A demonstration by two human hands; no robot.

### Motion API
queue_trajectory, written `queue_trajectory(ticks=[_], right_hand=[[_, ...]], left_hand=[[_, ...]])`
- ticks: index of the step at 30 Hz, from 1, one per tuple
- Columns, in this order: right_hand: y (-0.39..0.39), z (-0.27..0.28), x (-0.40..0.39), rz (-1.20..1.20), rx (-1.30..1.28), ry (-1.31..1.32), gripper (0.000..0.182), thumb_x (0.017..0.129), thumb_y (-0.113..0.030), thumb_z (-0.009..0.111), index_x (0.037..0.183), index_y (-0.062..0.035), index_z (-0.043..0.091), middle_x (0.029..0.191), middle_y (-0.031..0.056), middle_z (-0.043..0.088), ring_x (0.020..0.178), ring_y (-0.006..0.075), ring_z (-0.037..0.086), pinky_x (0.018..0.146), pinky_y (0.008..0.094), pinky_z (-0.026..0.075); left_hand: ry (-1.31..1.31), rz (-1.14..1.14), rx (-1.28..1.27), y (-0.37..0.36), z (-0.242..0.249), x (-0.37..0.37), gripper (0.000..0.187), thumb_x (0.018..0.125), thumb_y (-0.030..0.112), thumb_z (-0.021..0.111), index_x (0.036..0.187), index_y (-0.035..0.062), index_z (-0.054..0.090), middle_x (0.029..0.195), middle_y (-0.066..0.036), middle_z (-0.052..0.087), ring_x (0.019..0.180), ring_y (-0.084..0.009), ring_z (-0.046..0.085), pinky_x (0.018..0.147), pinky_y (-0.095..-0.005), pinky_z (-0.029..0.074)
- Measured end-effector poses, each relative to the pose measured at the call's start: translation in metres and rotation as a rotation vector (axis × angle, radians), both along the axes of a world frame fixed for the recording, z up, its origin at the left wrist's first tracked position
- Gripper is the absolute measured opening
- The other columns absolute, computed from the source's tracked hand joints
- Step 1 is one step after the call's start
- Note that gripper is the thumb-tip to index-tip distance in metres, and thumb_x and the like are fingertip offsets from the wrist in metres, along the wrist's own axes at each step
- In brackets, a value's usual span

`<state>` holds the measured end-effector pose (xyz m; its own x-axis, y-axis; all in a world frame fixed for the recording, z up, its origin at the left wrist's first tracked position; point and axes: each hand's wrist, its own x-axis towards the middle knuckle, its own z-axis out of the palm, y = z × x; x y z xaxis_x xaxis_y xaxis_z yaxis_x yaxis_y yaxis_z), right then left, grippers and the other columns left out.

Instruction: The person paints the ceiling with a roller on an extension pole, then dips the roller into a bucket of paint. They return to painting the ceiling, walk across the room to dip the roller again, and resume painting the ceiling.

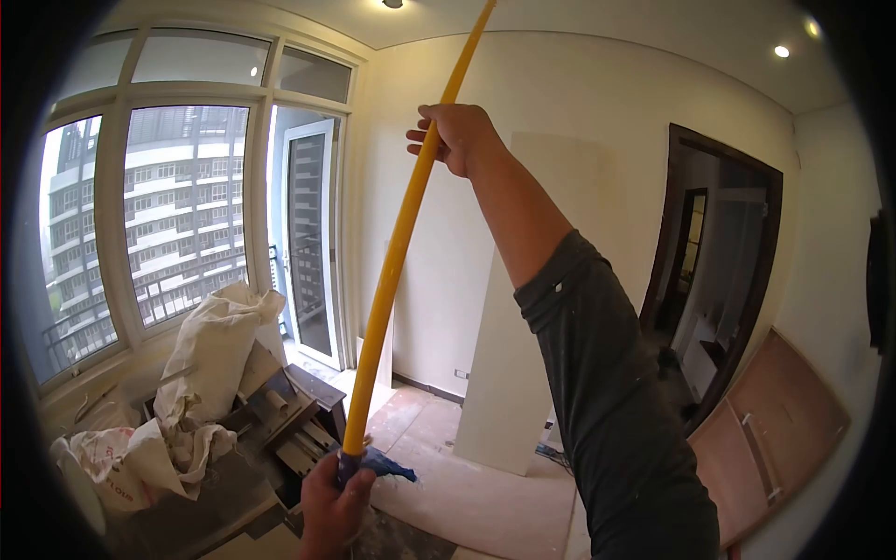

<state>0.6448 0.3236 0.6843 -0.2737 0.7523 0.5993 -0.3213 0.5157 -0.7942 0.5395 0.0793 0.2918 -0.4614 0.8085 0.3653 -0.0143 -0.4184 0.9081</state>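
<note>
At left, pale sacks point(219, 350) and scrap wood point(280, 411) crowd the window edge. The left hand point(334, 504) clenches the lower end of a yellow pole point(397, 252), slanting up toward the ceiling; the right hand point(455, 135) grasps it higher. Pale floor point(509, 499) stretches beyond. At far right, a dark-edged doorway point(719, 233); nearer, a brown board point(770, 429) leans.
</note>
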Motion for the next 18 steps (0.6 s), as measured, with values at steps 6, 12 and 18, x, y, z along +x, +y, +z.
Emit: queue_trajectory(ticks=[6, 12, 18], right_hand=[[0.031, 0.012, -0.025, 0.019, 0.058, 0.004, 0.034, 0.094, -0.011, 0.063, 0.116, 0.0109, 0.049, 0.107, 0.0172, 0.054, 0.099, 0.0327, 0.066, 0.082, 0.0426, 0.064], [0.089, 0.001, -0.015, 0.018, 0.079, -0.086, 0.038, 0.092, -0.013, 0.067, 0.117, 0.0099, 0.05, 0.112, 0.0201, 0.055, 0.101, 0.0337, 0.065, 0.083, 0.0474, 0.062], [0.165, -0.003, 0.004, -0.009, 0.125, -0.222, 0.043, 0.094, -0.02, 0.065, 0.125, 0.0052, 0.048, 0.112, 0.0196, 0.057, 0.1, 0.0319, 0.065, 0.086, 0.0436, 0.06]], left_hand=[[0.013, -0.079, 0.058, 0.067, 0.071, -0.017, 0.031, 0.091, 0.018, 0.068, 0.111, -0.0044, 0.06, 0.065, 0.001, 0.054, 0.05, -0.0058, 0.049, 0.047, -0.0217, 0.04], [0.042, -0.049, 0.058, 0.138, 0.094, -0.013, 0.032, 0.09, 0.021, 0.07, 0.108, -0.004, 0.063, 0.064, 0.001, 0.056, 0.053, -0.0059, 0.053, 0.049, -0.0221, 0.042], [0.082, -0.035, 0.129, 0.228, 0.115, 0.002, 0.033, 0.094, 0.024, 0.066, 0.11, -0.0047, 0.062, 0.061, 0.003, 0.048, 0.047, -0.0055, 0.044, 0.044, -0.0212, 0.037]])
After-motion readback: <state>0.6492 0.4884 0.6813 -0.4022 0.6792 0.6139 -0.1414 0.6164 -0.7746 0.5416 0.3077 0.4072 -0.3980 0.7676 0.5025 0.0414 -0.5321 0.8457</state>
